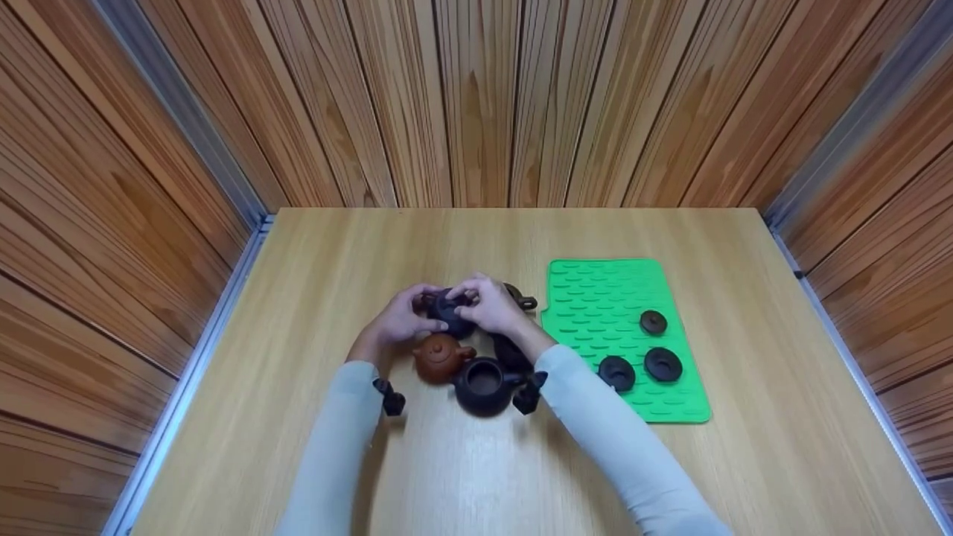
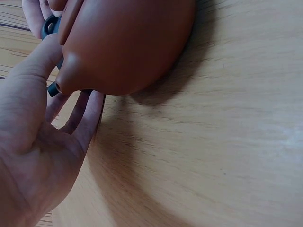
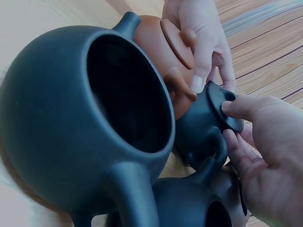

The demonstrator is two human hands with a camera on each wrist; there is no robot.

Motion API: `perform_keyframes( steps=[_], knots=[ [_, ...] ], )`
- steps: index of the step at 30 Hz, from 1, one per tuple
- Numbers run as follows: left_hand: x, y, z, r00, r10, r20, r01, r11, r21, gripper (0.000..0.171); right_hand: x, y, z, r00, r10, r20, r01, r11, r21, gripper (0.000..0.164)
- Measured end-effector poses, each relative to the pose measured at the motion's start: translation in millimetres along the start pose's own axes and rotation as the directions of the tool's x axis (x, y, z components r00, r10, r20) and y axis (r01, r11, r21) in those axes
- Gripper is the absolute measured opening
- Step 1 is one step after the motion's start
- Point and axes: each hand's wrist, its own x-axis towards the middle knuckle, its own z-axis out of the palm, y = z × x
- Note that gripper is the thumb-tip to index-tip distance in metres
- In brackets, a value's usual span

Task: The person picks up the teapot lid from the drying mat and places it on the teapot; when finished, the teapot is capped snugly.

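My left hand [image 1: 402,314] holds a small dark teapot [image 3: 193,124] from the left, its thumb against the pot's side. On top of that pot sits a dark lid [image 3: 218,105], which my right hand [image 1: 493,305] pinches between thumb and fingers. The lid's seating on the rim is partly hidden by the fingers. Just in front stands a reddish-brown teapot [image 1: 438,360] with its own lid on. Nearer to me is a larger black teapot [image 1: 482,394], lidless, its round mouth facing up. Beneath the right forearm, another dark teapot [image 1: 508,353] is partly covered.
One more dark teapot [image 1: 527,302] peeks out behind the right hand. To the right lies a green textured mat [image 1: 595,286] bearing a small dark lid [image 1: 653,322] and two larger black lids [image 1: 663,365]. Wood-panelled walls [image 1: 476,104] border the table.
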Motion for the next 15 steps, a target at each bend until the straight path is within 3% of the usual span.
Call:
perform_keyframes(
  steps=[9, 15],
  knots=[
    [0.9, -1.6, 1.2, 0.998, 0.058, -0.002, -0.058, 0.998, 0.009, 0.059, -0.8, 2.8, 1.1, 1.000, -0.009, 0.002, 0.009, 1.000, -0.004, 0.032],
    [1.1, -1.8, 1.6, 0.998, 0.057, -0.008, -0.057, 0.998, 0.010, 0.060, -2.0, 3.3, 1.5, 1.000, -0.015, 0.001, 0.015, 1.000, 0.006, 0.035]
  ],
)
